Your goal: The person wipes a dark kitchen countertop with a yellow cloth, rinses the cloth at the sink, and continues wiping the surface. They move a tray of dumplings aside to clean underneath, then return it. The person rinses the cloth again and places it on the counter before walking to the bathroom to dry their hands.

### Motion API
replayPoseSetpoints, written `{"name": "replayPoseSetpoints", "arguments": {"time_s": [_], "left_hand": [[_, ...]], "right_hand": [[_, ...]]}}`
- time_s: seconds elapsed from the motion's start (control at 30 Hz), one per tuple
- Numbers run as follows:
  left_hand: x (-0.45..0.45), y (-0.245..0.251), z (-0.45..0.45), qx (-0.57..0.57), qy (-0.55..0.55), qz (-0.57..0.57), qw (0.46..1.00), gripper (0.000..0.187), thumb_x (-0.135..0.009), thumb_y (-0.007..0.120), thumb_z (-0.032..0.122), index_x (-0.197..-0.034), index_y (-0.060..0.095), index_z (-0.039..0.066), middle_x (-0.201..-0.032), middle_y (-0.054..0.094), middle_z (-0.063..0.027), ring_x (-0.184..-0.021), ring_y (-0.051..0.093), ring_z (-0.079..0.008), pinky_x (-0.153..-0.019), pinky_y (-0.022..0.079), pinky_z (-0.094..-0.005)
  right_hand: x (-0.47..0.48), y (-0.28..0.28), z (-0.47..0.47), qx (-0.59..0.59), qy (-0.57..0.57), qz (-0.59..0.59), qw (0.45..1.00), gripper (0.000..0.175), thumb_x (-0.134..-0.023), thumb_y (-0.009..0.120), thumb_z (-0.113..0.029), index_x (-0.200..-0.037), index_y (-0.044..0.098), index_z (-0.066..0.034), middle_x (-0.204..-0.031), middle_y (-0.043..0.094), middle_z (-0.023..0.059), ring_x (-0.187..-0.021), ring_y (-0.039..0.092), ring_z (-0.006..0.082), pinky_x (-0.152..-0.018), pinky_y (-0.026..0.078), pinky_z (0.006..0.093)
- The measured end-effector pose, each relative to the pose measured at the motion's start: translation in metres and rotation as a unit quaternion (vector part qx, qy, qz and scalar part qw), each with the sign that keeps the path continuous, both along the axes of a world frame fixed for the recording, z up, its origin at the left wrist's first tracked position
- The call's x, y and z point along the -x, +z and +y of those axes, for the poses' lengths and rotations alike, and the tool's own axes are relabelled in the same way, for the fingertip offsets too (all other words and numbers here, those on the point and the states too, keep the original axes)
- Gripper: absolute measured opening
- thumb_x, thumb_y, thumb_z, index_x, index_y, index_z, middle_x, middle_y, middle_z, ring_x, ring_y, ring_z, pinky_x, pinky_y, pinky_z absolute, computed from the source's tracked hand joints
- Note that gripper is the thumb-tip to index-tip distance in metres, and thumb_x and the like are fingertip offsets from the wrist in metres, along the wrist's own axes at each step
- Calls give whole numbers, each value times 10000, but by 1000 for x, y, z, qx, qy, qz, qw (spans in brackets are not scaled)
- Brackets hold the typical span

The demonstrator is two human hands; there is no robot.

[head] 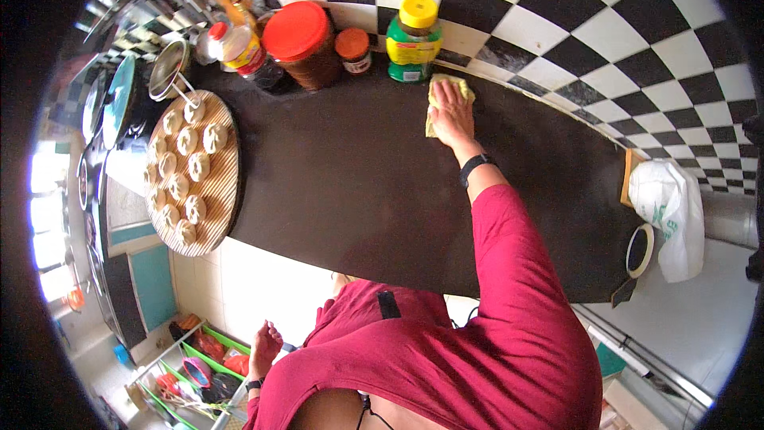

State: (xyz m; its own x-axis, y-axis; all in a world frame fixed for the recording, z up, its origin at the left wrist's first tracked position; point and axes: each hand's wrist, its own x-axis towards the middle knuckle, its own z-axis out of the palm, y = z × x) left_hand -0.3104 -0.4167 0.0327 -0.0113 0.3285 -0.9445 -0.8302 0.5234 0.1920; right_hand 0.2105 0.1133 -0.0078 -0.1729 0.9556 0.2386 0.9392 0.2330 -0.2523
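My right hand [452, 110] lies palm down on a yellow cloth [434, 127], pressing it against the dark countertop [358, 173] near the tiled wall. The fingers point towards the wall, and the palm's underside is hidden. Just left of the cloth stands a green jar with a yellow lid [415, 42]. Down by my side, away from the counter, hangs my left hand [265, 343]. Its fingers look loosely curled, with nothing visible in them.
At the counter's left end, a round ridged board [222, 191] holds several pleated buns [195, 209]. A strainer [169, 71], a bottle [239, 51], a large red-lidded jar [298, 42] and a small jar [354, 51] line the back. Tape [640, 251] and a white plastic bag [668, 209] sit right.
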Motion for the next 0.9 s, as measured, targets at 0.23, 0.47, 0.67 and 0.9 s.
{"name": "replayPoseSetpoints", "arguments": {"time_s": [0.23, 0.47, 0.67, 0.9], "left_hand": [[-7, 1, -28, 17, 30, 17, 999, 280, -987, 457, 339, -809, 533, 138, -621, 473, 29, -554, 457, -107, -505, 417, -253], [-11, -4, -55, 64, 57, 41, 996, 281, -998, 424, 338, -820, 500, 134, -629, 443, 25, -553, 444, -113, -499, 411, -256], [-11, -1, -57, 62, 90, 14, 994, 280, -1002, 410, 342, -820, 496, 147, -616, 439, 37, -540, 439, -112, -500, 412, -248], [-13, 6, -65, 76, 116, 19, 990, 302, -1000, 409, 352, -798, 510, 151, -615, 455, 42, -550, 454, -108, -509, 400, -245]], "right_hand": [[34, 9, -4, 54, 16, -13, 998, 597, -871, 580, -210, -1413, 347, -121, -1478, 312, 92, -1372, 277, 283, -1128, 213, 445], [92, 3, -5, 57, 71, 14, 996, 590, -867, 580, -224, -1400, 362, -97, -1469, 324, 107, -1356, 294, 295, -1123, 227, 433], [140, 1, 15, 49, 122, 38, 991, 592, -856, 574, -233, -1397, 370, -109, -1461, 333, 91, -1339, 311, 292, -1113, 247, 432], [206, 4, 4, 124, 165, 10, 978, 623, -874, 538, -263, -1445, 307, -165, -1519, 252, 63, -1402, 219, 264, -1136, 188, 461]]}}
